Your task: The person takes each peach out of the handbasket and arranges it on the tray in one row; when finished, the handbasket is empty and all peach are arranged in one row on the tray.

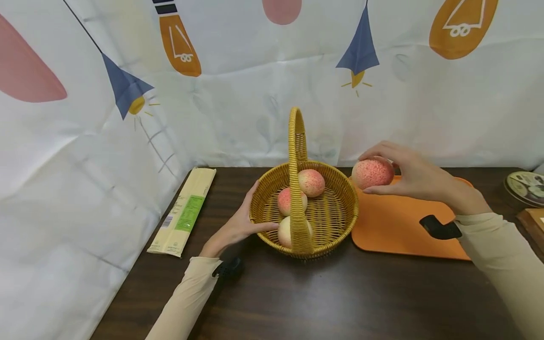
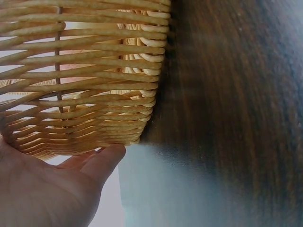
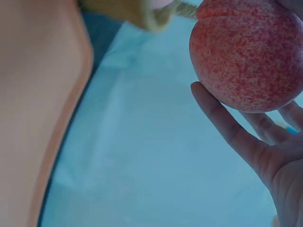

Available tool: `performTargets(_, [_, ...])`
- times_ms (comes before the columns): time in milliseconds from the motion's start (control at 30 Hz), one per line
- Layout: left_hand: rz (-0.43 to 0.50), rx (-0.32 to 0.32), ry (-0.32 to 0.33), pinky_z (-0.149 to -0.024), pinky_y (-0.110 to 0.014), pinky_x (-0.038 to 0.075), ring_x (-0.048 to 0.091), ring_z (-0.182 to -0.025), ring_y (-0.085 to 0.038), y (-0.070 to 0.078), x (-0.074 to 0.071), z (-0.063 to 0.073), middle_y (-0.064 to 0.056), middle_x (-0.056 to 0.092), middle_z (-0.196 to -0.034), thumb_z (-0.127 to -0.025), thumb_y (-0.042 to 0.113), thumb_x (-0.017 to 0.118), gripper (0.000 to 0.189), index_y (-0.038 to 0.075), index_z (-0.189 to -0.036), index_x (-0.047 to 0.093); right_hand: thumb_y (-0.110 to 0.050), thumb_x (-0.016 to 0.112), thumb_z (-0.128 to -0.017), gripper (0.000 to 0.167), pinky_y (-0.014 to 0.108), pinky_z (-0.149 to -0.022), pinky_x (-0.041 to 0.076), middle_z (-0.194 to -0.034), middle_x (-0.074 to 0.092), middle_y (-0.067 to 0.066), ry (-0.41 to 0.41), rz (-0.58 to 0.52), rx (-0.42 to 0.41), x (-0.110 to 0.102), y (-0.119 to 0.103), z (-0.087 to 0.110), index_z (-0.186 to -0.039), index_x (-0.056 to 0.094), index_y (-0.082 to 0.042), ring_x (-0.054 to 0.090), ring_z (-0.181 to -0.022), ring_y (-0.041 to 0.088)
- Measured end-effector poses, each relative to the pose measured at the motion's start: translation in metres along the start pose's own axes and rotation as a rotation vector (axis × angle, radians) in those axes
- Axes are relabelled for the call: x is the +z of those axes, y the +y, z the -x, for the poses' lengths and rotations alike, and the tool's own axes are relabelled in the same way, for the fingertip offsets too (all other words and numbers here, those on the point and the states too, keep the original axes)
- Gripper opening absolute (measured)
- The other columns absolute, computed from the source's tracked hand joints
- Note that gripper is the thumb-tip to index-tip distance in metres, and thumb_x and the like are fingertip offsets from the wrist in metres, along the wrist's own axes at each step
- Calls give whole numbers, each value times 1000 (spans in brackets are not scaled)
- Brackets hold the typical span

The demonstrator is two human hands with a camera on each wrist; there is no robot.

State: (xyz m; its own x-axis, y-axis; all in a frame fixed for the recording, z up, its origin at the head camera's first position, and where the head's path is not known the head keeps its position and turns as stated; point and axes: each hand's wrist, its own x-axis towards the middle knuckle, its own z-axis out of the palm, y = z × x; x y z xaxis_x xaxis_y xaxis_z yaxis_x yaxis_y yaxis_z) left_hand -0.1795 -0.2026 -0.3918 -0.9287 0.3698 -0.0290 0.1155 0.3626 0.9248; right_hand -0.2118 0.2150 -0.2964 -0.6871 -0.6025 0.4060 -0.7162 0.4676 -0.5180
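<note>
A yellow wicker basket (image 1: 327,248) with a tall hoop handle stands on the dark table and has 3 peaches in it: one at the back (image 1: 311,182), one in the middle (image 1: 285,202), one pale at the front (image 1: 284,232). My left hand (image 1: 240,221) holds the basket's left side, thumb reaching over the rim. Against the woven wall in the left wrist view, the left hand (image 2: 61,184) shows partly. To the basket's right, my right hand (image 1: 418,175) grips a pink peach (image 1: 373,172) above the orange cutting board's edge. The right wrist view shows that speckled peach (image 3: 251,56) close up.
An orange cutting board (image 1: 395,226) lies right of the basket, under my right arm. A long cream-and-green packet (image 1: 182,212) is at the left table edge. A round tin (image 1: 527,186) stands far right, near a brown box (image 1: 533,226). A patterned cloth hangs behind.
</note>
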Motion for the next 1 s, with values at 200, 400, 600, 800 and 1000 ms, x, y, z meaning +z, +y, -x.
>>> performTargets(200, [-23,-13,13,-119,-57,31,25,-154,-36,-3,-1,5,-10,3,-174,-83,36,90,130,22,-169,-6,-19,97,-76,56,30,-70,57,-118,64,1,-77,65,99,10,28,2,-124,68,-15,61,-95,17])
performTargets(400, [-11,-31,21,-120,-56,30,26,-154,-36,-6,1,7,-10,4,-174,-84,33,90,129,22,-169,-6,-22,93,-81,49,40,-78,57,-124,64,12,-216,56,182,29,51,2,-122,68,-10,61,-106,29])
performTargets(600, [22,-6,-4,-119,-55,32,27,-153,-36,-5,4,1,-10,4,-174,-84,30,90,129,22,-169,-6,-28,92,-82,52,38,-77,56,-122,63,13,-266,69,253,42,63,9,-123,68,-8,61,-100,27])
performTargets(800, [31,1,1,-119,-54,31,26,-154,-34,-4,3,-1,-10,5,-173,-83,30,91,130,22,-169,-6,-18,93,-80,57,45,-83,57,-127,59,14,-266,19,219,42,65,11,-131,68,-8,60,-107,31])
performTargets(1000, [30,5,2,-118,-55,32,27,-154,-35,-2,0,-1,-10,5,-173,-83,29,91,130,23,-169,-5,-7,91,-81,60,50,-88,55,-130,62,13,-267,-40,196,38,64,13,-135,66,-6,60,-115,34])
